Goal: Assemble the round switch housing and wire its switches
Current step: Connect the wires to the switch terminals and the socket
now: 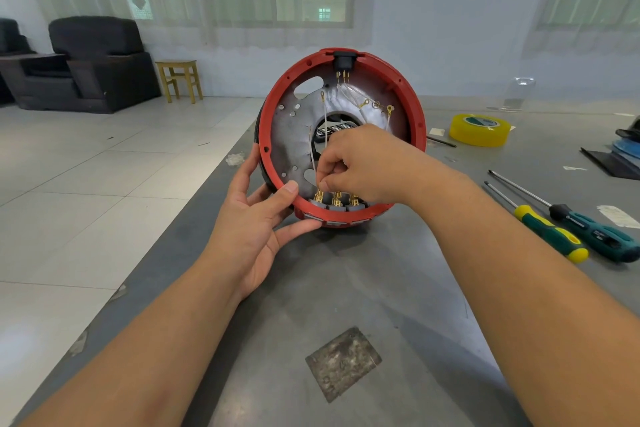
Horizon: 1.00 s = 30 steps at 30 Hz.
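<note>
The round red switch housing [277, 104] stands on edge on the grey table, its open side facing me. A grey metal plate [294, 135] with a centre hole fills its inside. Three grey switches [337, 206] with brass terminals sit in the bottom rim, and a black socket [344, 62] sits at the top. Thin white wires [313, 163] with brass ring lugs run across the plate. My left hand [258, 222] grips the lower left rim, thumb on the inside edge. My right hand [360, 163] reaches inside and pinches a wire end at the leftmost switch's terminals.
Two screwdrivers, one yellow-green [550, 232] and one teal [595, 232], lie at the right. A yellow tape roll [479, 130] sits behind them, with dark objects [620, 156] at the far right edge. The table's left edge runs diagonally; beyond it are tiled floor, a stool and a sofa.
</note>
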Each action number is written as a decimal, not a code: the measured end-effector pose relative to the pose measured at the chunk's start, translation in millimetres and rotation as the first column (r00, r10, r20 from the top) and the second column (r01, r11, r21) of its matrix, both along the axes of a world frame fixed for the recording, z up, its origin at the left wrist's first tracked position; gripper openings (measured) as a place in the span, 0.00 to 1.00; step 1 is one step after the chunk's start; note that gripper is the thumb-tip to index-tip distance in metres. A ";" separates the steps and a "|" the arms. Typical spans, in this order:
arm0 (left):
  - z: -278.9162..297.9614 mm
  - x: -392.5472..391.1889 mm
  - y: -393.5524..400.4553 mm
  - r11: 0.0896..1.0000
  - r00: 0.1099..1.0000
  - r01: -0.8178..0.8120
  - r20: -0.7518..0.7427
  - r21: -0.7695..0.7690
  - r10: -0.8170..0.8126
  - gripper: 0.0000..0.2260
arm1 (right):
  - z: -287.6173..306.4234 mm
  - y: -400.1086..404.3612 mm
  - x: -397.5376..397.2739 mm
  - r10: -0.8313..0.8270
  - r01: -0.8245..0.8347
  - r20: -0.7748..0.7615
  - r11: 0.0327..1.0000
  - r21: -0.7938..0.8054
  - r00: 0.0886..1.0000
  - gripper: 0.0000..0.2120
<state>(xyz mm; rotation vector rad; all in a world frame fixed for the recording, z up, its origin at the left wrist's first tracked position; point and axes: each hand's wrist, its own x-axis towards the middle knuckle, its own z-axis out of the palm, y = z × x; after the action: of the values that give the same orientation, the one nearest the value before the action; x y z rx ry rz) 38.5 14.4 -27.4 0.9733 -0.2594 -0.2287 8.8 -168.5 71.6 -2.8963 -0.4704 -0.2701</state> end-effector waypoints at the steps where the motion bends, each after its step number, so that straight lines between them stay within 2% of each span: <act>1: 0.5 -0.2 0.1 1.000 1.000 -0.004 -0.011 -0.006 0.004 0.31 | 0.0 0.0 0.1 0.001 -0.001 0.000 1.000 0.002 1.000 0.04; 30: 0.2 -1.7 0.9 1.000 1.000 -0.015 -0.020 -0.010 0.015 0.30 | -2.2 2.8 1.4 -0.019 0.019 -0.008 0.999 -0.033 1.000 0.04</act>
<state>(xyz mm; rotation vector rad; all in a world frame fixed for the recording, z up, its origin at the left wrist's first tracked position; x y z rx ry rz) 36.8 15.3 -27.3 0.9618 -0.2344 -0.2232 10.2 -165.7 69.4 -2.9345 -0.4499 -0.2559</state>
